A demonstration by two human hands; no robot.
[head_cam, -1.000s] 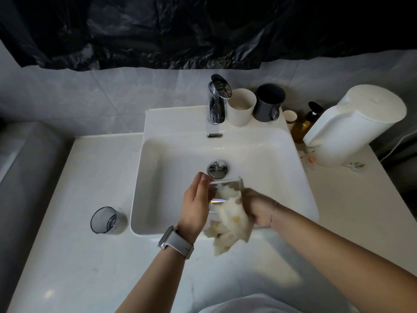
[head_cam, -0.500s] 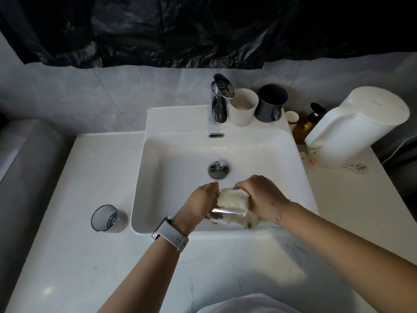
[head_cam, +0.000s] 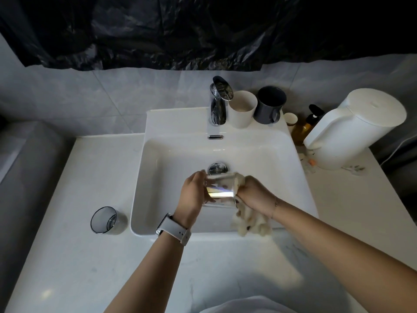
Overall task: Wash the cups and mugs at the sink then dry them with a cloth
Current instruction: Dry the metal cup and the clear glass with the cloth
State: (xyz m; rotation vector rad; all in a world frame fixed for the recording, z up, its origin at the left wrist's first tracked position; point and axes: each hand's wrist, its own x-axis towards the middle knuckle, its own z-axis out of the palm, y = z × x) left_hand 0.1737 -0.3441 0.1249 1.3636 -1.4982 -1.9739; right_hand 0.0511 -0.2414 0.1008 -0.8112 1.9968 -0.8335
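I hold the clear glass point(head_cam: 220, 190) on its side over the sink point(head_cam: 300, 177), my left hand point(head_cam: 191, 195) wrapped round its base end, fingers curled on it. My right hand point(head_cam: 253, 193) grips the cream cloth point(head_cam: 250, 222) and has it stuffed into the glass's mouth, the loose end hanging below my wrist. A second ago the glass stood more upright with the cloth draped out toward me; half a second ago my right hand sat over the top of it. Now it lies tipped toward my right fingers, with the cloth pushed deeper in. I judge this to be drying the inside, so this glass is nearly done.

Well to the left of my left fingers, on the table point(head_cam: 79, 256), the smoky grey tumbler point(head_cam: 104, 220) stands where it was. Beyond my fingers, beside the tap point(head_cam: 217, 102), the white cup point(head_cam: 242, 108) and the dark mug point(head_cam: 269, 105) have not moved; whether they are washed I cannot tell.
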